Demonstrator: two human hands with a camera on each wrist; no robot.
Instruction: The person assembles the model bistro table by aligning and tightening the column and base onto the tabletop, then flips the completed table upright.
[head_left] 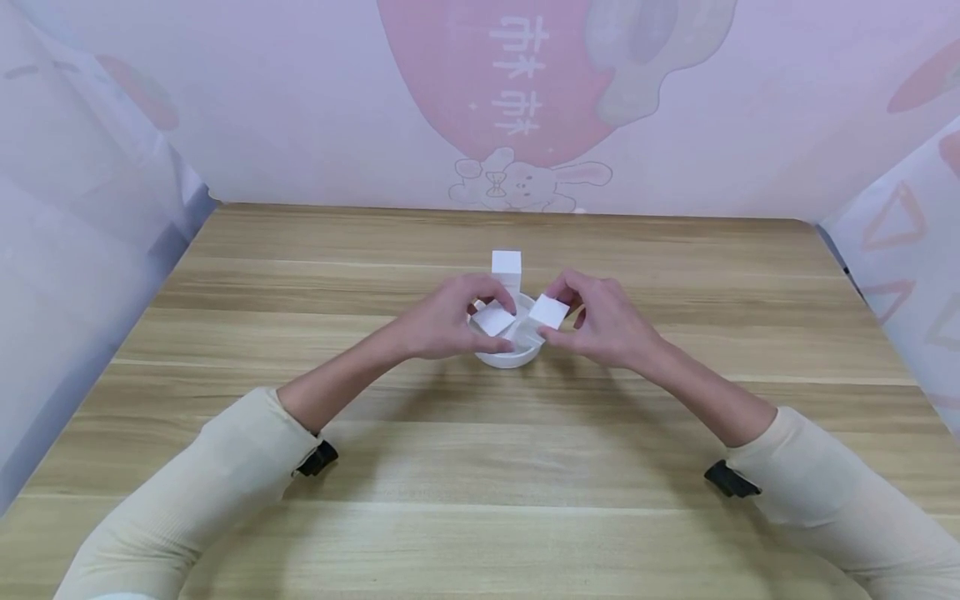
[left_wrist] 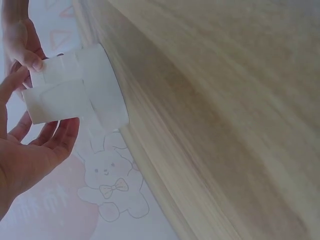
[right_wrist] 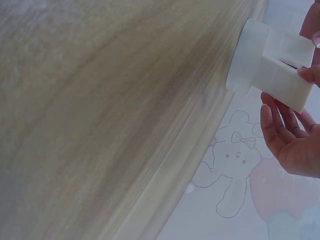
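Note:
A round white base (head_left: pixel 507 362) stands on the table, with white square-topped blocks about it. My left hand (head_left: pixel 453 321) grips the left block (head_left: pixel 493 318) between thumb and fingers. On the other side, my right hand (head_left: pixel 603 321) pinches the right block (head_left: pixel 550 311) the same way. A third white block (head_left: pixel 506 263) rises at the back, touched by neither hand. In the left wrist view the left block (left_wrist: pixel 57 102) reaches down to the base (left_wrist: pixel 105 85). The right wrist view has the right block (right_wrist: pixel 282 82) meeting the base (right_wrist: pixel 247 55); how they join is hidden.
The wood-grain table (head_left: pixel 480 467) reaches back to a pale printed curtain (head_left: pixel 300 100), with more curtain at both sides. Light sleeves cover the forearms, and a black device (head_left: pixel 318 458) sits under the left cuff, another (head_left: pixel 731 481) under the right.

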